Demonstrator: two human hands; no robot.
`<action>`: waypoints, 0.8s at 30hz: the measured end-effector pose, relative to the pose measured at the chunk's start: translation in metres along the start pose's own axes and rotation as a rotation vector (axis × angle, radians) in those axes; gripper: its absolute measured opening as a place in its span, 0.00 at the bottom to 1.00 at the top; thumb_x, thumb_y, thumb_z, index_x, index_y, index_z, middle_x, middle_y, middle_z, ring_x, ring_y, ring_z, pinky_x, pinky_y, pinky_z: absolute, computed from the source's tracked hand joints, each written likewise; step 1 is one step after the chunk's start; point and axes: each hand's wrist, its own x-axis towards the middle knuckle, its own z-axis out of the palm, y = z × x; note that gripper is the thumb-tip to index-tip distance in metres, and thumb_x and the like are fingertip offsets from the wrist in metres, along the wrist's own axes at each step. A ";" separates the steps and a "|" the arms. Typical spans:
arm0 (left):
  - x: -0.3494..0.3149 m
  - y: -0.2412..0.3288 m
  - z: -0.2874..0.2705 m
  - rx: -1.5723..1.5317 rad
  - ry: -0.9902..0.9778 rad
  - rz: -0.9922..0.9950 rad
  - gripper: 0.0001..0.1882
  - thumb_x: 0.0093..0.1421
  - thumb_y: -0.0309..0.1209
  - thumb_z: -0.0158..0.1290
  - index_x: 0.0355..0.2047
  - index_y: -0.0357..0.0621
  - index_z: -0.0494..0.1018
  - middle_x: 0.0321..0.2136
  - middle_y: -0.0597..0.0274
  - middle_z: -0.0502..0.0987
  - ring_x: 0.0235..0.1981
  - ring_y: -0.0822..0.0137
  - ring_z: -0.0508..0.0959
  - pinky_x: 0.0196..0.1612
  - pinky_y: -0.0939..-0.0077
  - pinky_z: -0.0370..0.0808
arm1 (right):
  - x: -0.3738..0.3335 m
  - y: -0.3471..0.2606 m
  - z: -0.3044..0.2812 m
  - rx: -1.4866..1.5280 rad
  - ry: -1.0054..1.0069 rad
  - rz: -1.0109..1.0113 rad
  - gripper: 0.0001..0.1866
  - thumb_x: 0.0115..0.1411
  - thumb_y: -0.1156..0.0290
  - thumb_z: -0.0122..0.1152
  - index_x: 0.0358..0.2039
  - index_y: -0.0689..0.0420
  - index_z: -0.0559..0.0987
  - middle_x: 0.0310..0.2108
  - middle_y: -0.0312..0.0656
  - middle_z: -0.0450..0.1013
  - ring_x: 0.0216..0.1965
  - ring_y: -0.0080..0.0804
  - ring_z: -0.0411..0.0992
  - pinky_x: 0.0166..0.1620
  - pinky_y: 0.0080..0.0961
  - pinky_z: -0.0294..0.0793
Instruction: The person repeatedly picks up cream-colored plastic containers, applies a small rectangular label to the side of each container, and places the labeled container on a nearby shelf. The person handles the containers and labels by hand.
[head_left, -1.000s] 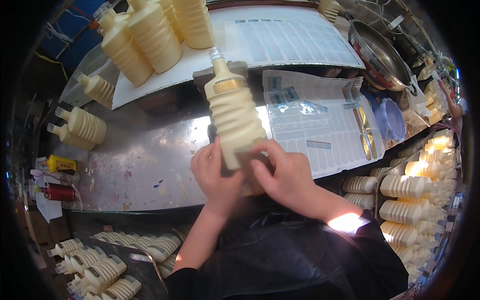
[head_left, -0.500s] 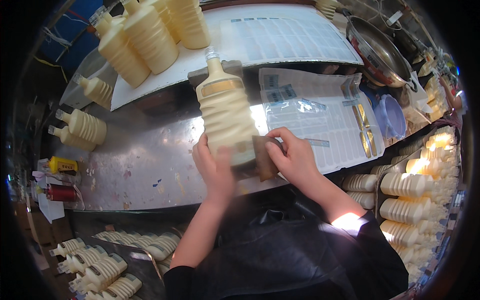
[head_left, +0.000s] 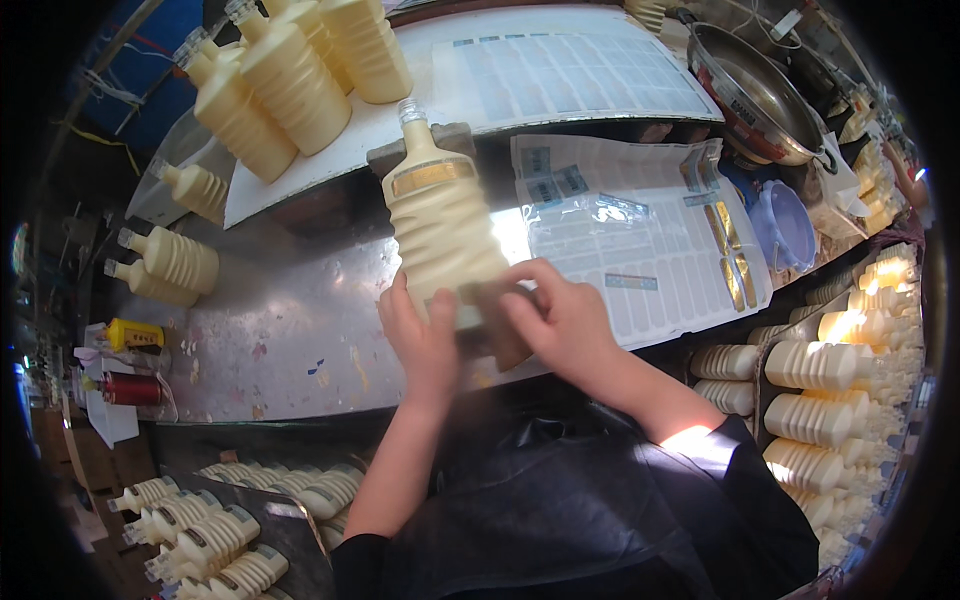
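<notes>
A cream ribbed bottle [head_left: 440, 225] with a clear threaded neck lies in front of me, its neck end against a dark grey block [head_left: 459, 141]. A gold band [head_left: 433, 177] crosses its shoulder. My left hand [head_left: 420, 335] is closed round the left side of its base, thumb on the lower face. In my right hand [head_left: 572, 322] a flat brown piece [head_left: 510, 348], like a scraper or pad, is pinched against the bottle's lower right. Motion blurs that spot, and the fingers hide part of the lower face.
Label sheets [head_left: 660, 285] with gold strips lie to the right, near a lilac bucket [head_left: 785, 228] and a large pan [head_left: 755, 95]. Upright bottles [head_left: 295, 95] stand on the white board at the back left. Racks of bottles [head_left: 808, 410] flank me. A yellow container [head_left: 135, 334] sits far left.
My right hand has moved left with the brown piece, across the bottle's lower face. My left thumb now rests lower on the bottle. The whole view has shifted slightly.
</notes>
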 end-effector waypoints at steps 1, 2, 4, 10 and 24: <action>-0.001 -0.005 0.000 -0.001 -0.006 -0.019 0.35 0.68 0.43 0.51 0.65 0.27 0.61 0.57 0.42 0.67 0.59 0.47 0.66 0.66 0.56 0.59 | 0.000 0.008 -0.005 0.013 -0.007 0.059 0.10 0.64 0.66 0.62 0.44 0.52 0.80 0.12 0.39 0.66 0.13 0.28 0.64 0.22 0.29 0.62; -0.001 -0.008 0.002 -0.050 -0.001 -0.012 0.34 0.69 0.42 0.51 0.65 0.26 0.61 0.56 0.42 0.67 0.59 0.47 0.66 0.66 0.57 0.59 | 0.000 0.018 -0.008 0.012 0.003 0.077 0.10 0.64 0.67 0.62 0.45 0.53 0.80 0.12 0.37 0.65 0.13 0.25 0.62 0.22 0.28 0.60; -0.002 -0.013 0.004 -0.146 0.008 0.004 0.33 0.70 0.41 0.50 0.65 0.26 0.61 0.56 0.43 0.67 0.59 0.48 0.66 0.67 0.57 0.59 | -0.001 0.034 -0.008 0.032 0.002 0.145 0.11 0.64 0.66 0.62 0.45 0.53 0.80 0.13 0.38 0.66 0.15 0.29 0.64 0.24 0.30 0.63; -0.003 -0.025 0.001 -0.172 -0.014 0.123 0.30 0.74 0.39 0.41 0.67 0.27 0.59 0.58 0.44 0.67 0.61 0.53 0.66 0.67 0.61 0.59 | 0.000 0.052 -0.006 0.125 0.042 0.206 0.12 0.63 0.66 0.63 0.46 0.53 0.81 0.14 0.37 0.67 0.17 0.29 0.65 0.25 0.30 0.63; -0.007 -0.009 -0.004 -0.207 -0.080 0.026 0.32 0.73 0.41 0.42 0.69 0.31 0.58 0.61 0.45 0.65 0.64 0.53 0.62 0.70 0.61 0.55 | 0.034 0.051 0.010 0.163 0.276 -0.179 0.15 0.62 0.80 0.67 0.49 0.60 0.81 0.39 0.44 0.82 0.37 0.27 0.80 0.42 0.23 0.78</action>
